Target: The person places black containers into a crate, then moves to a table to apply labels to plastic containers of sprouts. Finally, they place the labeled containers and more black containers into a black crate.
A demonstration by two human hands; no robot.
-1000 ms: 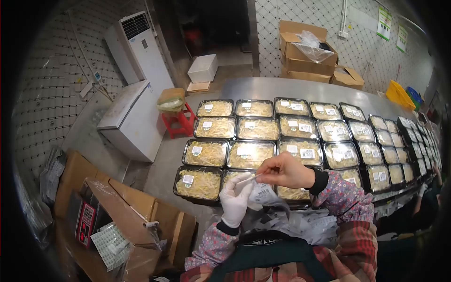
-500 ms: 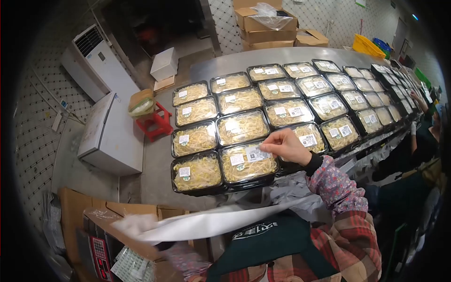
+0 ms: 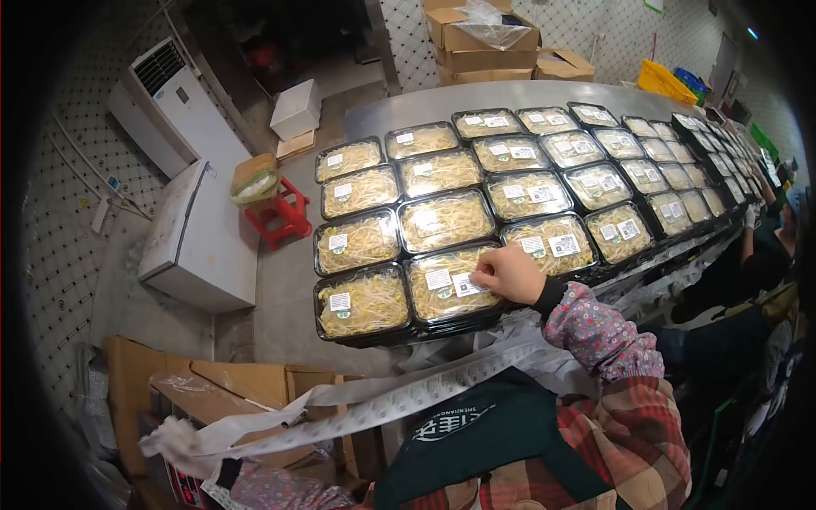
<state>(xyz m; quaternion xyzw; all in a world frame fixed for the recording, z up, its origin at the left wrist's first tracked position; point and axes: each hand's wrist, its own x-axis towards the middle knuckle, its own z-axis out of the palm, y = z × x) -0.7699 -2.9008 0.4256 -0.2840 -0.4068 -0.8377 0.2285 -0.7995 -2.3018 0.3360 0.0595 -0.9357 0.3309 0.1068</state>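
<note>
My right hand [image 3: 515, 275], bare with fingers curled together, presses at the right edge of a white printed label [image 3: 465, 284]. That label lies on the clear lid of a black tray of bean sprouts [image 3: 425, 308] in the near row, beside a smaller white sticker [image 3: 438, 279]. At lower left, my left hand [image 3: 180, 447] in a whitish glove is closed on a long label strip [image 3: 374, 401], its fingers a little blurred. The strip sags across the front of my green apron towards the right. Another sprout tray [image 3: 361, 319] with only a small sticker sits to the left.
Rows of lidded sprout trays cover the metal table [image 3: 399, 110] and run off right. Co-workers [image 3: 756, 255] stand along its right side. Beyond the left edge are a red stool [image 3: 289, 217] and a white chest [image 3: 200, 246]. A cardboard box [image 3: 136, 374] stands at lower left.
My right hand has lowered slightly and the label now lies on the lid. My left hand has moved left and down, drawing the strip out longer.
</note>
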